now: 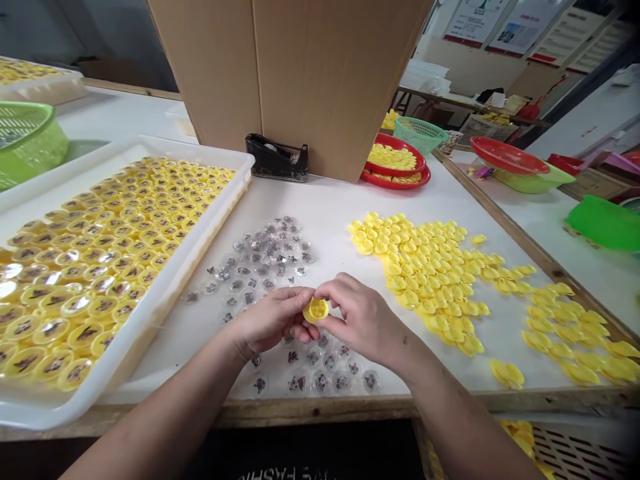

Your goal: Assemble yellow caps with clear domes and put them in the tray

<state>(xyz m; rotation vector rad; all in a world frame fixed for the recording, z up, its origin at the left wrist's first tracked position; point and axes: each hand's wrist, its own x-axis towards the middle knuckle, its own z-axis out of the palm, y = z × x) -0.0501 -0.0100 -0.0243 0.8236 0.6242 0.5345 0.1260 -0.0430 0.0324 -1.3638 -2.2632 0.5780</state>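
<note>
A small round yellow plastic cup (pixel 317 310) is held between both hands above the front middle of the table. My left hand (pixel 280 315) grips it from the left, thumb on top and fingers beneath. From the right, my right hand (pixel 357 317) pinches its rim between thumb and forefinger. Under and behind the hands lie several clear round discs with small printed figures (pixel 260 250). To the right spreads a pile of loose yellow plastic pieces (pixel 425 267). Left of the hands, a white tray (pixel 195 250) holds rows of yellow cups topped with printed discs.
A tall cardboard box (pixel 300 80) stands at the back with a black tape dispenser (pixel 277 159) before it. Red plates (pixel 423 180) of yellow pieces sit beside it. A green basket (pixel 35 143) is at far left. Wooden strips (pixel 320 408) edge the table.
</note>
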